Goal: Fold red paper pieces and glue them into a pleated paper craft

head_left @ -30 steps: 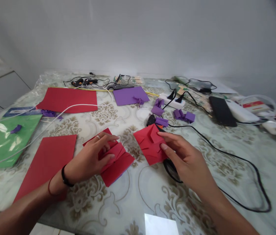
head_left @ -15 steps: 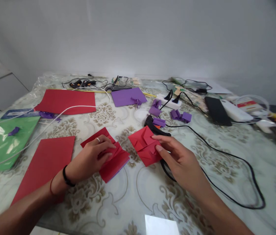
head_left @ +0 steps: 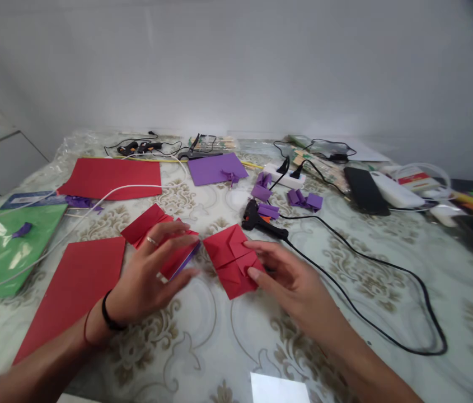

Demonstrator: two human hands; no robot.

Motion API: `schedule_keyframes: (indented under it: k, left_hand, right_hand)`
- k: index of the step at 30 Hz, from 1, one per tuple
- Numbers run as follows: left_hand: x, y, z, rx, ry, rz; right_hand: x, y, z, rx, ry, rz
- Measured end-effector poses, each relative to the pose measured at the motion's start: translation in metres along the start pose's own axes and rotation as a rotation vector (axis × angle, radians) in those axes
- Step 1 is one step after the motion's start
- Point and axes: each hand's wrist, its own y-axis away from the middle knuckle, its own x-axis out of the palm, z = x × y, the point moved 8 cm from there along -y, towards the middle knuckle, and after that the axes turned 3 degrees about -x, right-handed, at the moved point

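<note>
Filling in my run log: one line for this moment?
left hand: on folded red paper stack | right hand: fingertips on folded red paper square

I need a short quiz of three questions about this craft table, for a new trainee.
1. True or false: the left hand rests on a folded red paper piece.
2. What does the right hand touch: (a) the black glue gun, (b) the creased red paper square?
3. What colour is the flat paper sheet near the scissors?

Key: 1 true; 2 b; 3 purple.
</note>
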Motion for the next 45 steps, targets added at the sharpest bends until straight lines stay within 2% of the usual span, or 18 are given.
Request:
schedule_keyframes:
  k: [2,4,9,16,21,25,31,38,45]
  left_hand:
    - [0.01,0.005,-0.015,0.052,0.077,0.095]
    - [0.016,0.009,-0.02,0.057,0.094,0.133]
    - [0.019,0.011,-0.014,0.023,0.074,0.123]
    - [0.005,0.006,-0.018,0.005,0.058,0.047]
    - [0.0,0.007,-0.013,-0.037,-0.008,-0.002]
    - [-0.002,0.005,-0.01,-0.067,0.004,-0.001]
    - [0.001,0.004,-0.01,-0.078,0.007,0.029]
    - [0.009,0.006,-0.013,-0.071,0.035,0.088]
    - [-0.011,0.004,0.001,-0.23,0.088,-0.091]
  right_hand:
    - [0.01,0.004,0.002,0.033,-0.048,0.065]
    - [0.018,0.008,0.004,0.05,-0.102,0.124]
    - [0.027,0.013,0.003,0.068,-0.164,0.18]
    - [0.031,0.013,0.006,0.062,-0.164,0.207]
    - [0.026,0.012,0.01,-0.023,-0.032,0.181]
    - [0.027,0.013,0.014,-0.091,-0.09,0.208]
    - [0.031,0.015,0.018,-0.146,-0.105,0.272]
    - [0.029,0.014,0.03,-0.26,0.092,0.296]
    - [0.028,0.015,0.037,-0.285,0.125,0.275]
